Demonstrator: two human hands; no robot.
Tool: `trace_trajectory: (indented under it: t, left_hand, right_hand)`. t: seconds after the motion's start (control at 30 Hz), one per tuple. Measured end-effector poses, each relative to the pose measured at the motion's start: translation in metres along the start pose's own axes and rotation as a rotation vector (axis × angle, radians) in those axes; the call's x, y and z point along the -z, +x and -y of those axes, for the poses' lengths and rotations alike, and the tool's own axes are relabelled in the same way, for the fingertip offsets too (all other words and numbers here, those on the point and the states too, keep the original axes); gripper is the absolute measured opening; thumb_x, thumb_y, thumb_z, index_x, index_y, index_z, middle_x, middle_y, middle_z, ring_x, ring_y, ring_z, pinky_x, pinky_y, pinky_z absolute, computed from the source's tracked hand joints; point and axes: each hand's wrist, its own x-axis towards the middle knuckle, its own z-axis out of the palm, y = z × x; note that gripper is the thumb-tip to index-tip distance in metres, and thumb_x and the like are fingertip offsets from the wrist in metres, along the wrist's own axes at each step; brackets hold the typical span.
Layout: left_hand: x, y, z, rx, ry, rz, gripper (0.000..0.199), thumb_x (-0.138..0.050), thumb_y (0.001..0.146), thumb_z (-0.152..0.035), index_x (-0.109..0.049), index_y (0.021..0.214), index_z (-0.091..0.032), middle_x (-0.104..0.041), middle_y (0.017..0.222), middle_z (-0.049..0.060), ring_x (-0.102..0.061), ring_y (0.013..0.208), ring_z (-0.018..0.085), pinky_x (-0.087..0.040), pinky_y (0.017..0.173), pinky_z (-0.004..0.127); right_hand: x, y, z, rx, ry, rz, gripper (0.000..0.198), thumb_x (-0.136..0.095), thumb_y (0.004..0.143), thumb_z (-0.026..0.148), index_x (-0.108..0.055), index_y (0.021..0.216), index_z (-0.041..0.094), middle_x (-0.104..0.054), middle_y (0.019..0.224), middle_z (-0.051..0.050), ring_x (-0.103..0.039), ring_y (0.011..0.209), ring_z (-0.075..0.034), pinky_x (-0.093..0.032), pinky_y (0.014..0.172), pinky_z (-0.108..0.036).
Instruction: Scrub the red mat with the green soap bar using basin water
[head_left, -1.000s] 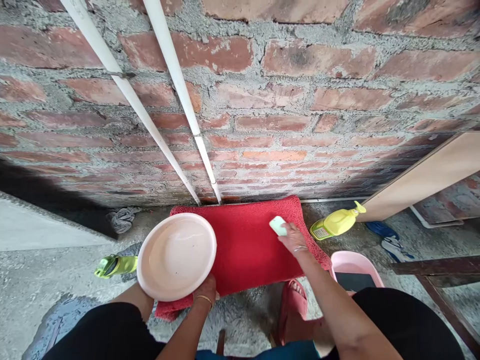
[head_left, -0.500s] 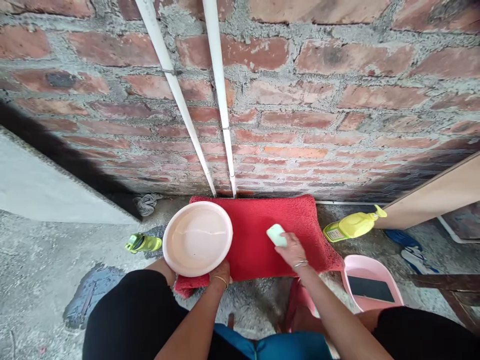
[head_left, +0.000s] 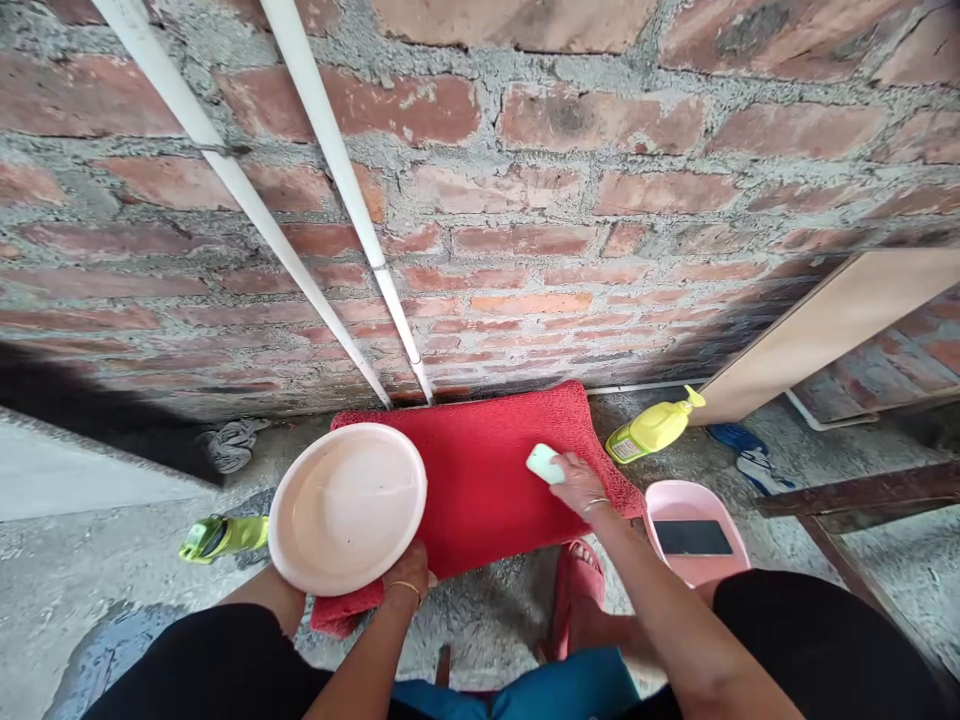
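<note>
A red, shaggy mat lies spread at the foot of the wall. On its left part rests a pale pink basin with some clear liquid inside. My left hand is closed at the basin's lower right rim, its fingertips partly hidden. In my right hand is a pale green block with rounded corners, gripped at its right end over the mat's right half. From here I cannot tell whether it is soap or a brush, nor whether it touches the mat.
A yellow pump bottle stands right of the mat. Nearer lies a pink tub with a dark flat panel. A green bottle lies left of the basin. Two white pipes run down the brick wall. My foot wears a red slipper.
The view has turned to the right, so the scene sits further left. My right hand has carried the pale green block toward the mat's right edge. My left hand stays at the basin.
</note>
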Motion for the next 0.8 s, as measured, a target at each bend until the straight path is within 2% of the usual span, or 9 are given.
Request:
trace_trajectory:
  t: [0.13,0.2,0.23,0.33,0.43,0.53,0.6,0.7,0.8]
  left_hand:
    - [0.001,-0.001,-0.003,0.014,-0.003,0.015,0.035,-0.071,0.058,-0.022,-0.066,0.090,-0.009,-0.072,0.089,0.014,-0.065,0.088,0.025,-0.047,0.083,0.035]
    - [0.000,-0.001,-0.005,0.018,-0.003,0.012,0.036,-0.071,0.058,-0.021,-0.066,0.091,-0.008,-0.071,0.091,0.014,-0.065,0.092,0.026,-0.046,0.087,0.037]
    - [-0.001,0.000,-0.006,0.021,-0.003,0.009,0.037,-0.072,0.057,-0.021,-0.066,0.092,-0.008,-0.071,0.093,0.015,-0.064,0.095,0.027,-0.045,0.089,0.038]
    - [-0.003,0.000,-0.004,0.041,-0.011,-0.009,0.043,-0.074,0.055,-0.023,-0.066,0.095,-0.009,-0.070,0.100,0.016,-0.062,0.101,0.029,-0.042,0.095,0.040]
    - [-0.004,-0.005,0.000,0.043,-0.028,-0.047,0.045,-0.073,0.056,-0.024,-0.064,0.098,-0.011,-0.069,0.102,0.015,-0.062,0.102,0.028,-0.043,0.094,0.038]
    - [-0.005,-0.011,0.004,0.023,-0.043,-0.080,0.042,-0.070,0.059,-0.024,-0.063,0.099,-0.013,-0.070,0.098,0.012,-0.064,0.097,0.026,-0.047,0.088,0.035]
    - [-0.007,-0.011,0.007,0.028,-0.041,-0.105,0.043,-0.069,0.059,-0.026,-0.061,0.099,-0.015,-0.070,0.100,0.011,-0.063,0.098,0.026,-0.047,0.085,0.034]
    - [-0.010,-0.008,0.008,0.011,0.006,-0.158,0.045,-0.069,0.061,-0.033,-0.060,0.101,-0.015,-0.069,0.101,0.013,-0.061,0.103,0.028,-0.045,0.089,0.036]
    - [-0.012,-0.006,0.008,-0.004,-0.004,-0.103,0.044,-0.066,0.066,-0.035,-0.058,0.104,-0.014,-0.068,0.101,0.014,-0.060,0.105,0.028,-0.042,0.092,0.037]
  right_hand:
    - [0.029,-0.030,-0.085,-0.502,-0.011,-0.114,0.049,-0.061,0.070,0.034,-0.054,0.117,0.023,-0.051,0.117,-0.010,-0.056,0.099,-0.023,-0.042,0.083,-0.033]
    - [0.031,-0.041,-0.098,-0.653,-0.012,-0.137,0.048,-0.058,0.072,0.041,-0.054,0.117,0.023,-0.051,0.116,-0.012,-0.056,0.099,-0.027,-0.043,0.081,-0.036]
    - [0.029,-0.043,-0.096,-0.651,-0.008,-0.140,0.048,-0.058,0.072,0.043,-0.054,0.116,0.023,-0.051,0.116,-0.012,-0.056,0.099,-0.027,-0.043,0.082,-0.037]
    - [0.007,-0.043,-0.051,-0.406,0.034,-0.131,0.048,-0.062,0.068,0.039,-0.054,0.114,0.025,-0.051,0.115,-0.007,-0.055,0.100,-0.024,-0.041,0.088,-0.036]
    - [-0.023,-0.045,0.033,-0.043,0.074,-0.088,0.045,-0.062,0.067,0.031,-0.056,0.111,0.025,-0.053,0.112,-0.005,-0.053,0.100,-0.021,-0.040,0.090,-0.032]
    - [-0.049,-0.051,0.120,0.302,0.013,0.068,0.042,-0.062,0.064,0.025,-0.059,0.106,0.026,-0.055,0.109,-0.004,-0.051,0.098,-0.021,-0.038,0.089,-0.033]
    - [-0.062,-0.050,0.160,0.449,-0.040,0.129,0.038,-0.060,0.067,0.024,-0.059,0.105,0.027,-0.055,0.111,-0.004,-0.050,0.100,-0.022,-0.037,0.089,-0.035]
    - [-0.067,-0.044,0.176,0.482,-0.083,0.155,0.039,-0.058,0.068,0.022,-0.058,0.107,0.027,-0.053,0.112,-0.005,-0.048,0.101,-0.022,-0.035,0.089,-0.037]
    - [-0.056,-0.039,0.139,0.399,-0.078,0.158,0.042,-0.059,0.067,0.021,-0.059,0.108,0.026,-0.053,0.112,-0.005,-0.048,0.101,-0.021,-0.035,0.088,-0.035]
